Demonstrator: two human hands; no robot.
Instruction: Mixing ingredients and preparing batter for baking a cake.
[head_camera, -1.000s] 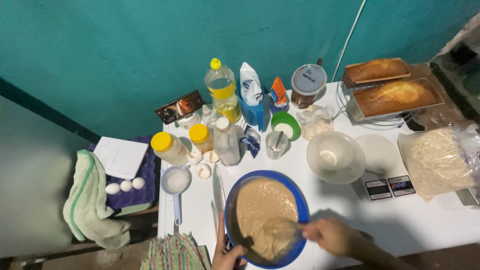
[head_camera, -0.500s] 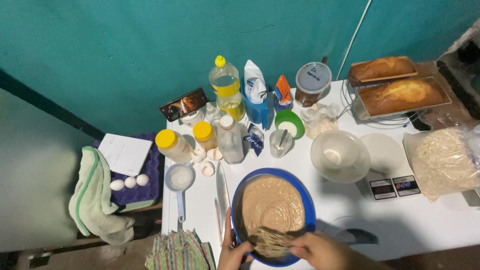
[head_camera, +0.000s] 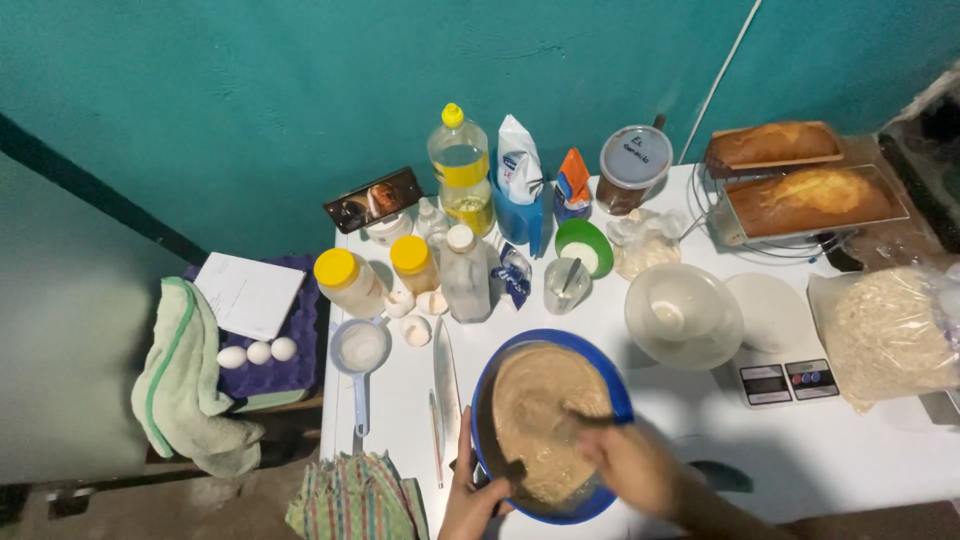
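Low in the frame, our left hand (head_camera: 470, 495) clamps the blue bowl (head_camera: 552, 425); our right hand (head_camera: 628, 468), blurred, grips a stirrer; vigorous stirring could slop batter (head_camera: 540, 410) onto the worktop (head_camera: 690, 420).

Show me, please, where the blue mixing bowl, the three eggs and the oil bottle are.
blue mixing bowl (head_camera: 610, 372), head view, bare rim at upper right.
three eggs (head_camera: 258, 352), head view, the middle egg.
oil bottle (head_camera: 461, 180), head view, yellow label.
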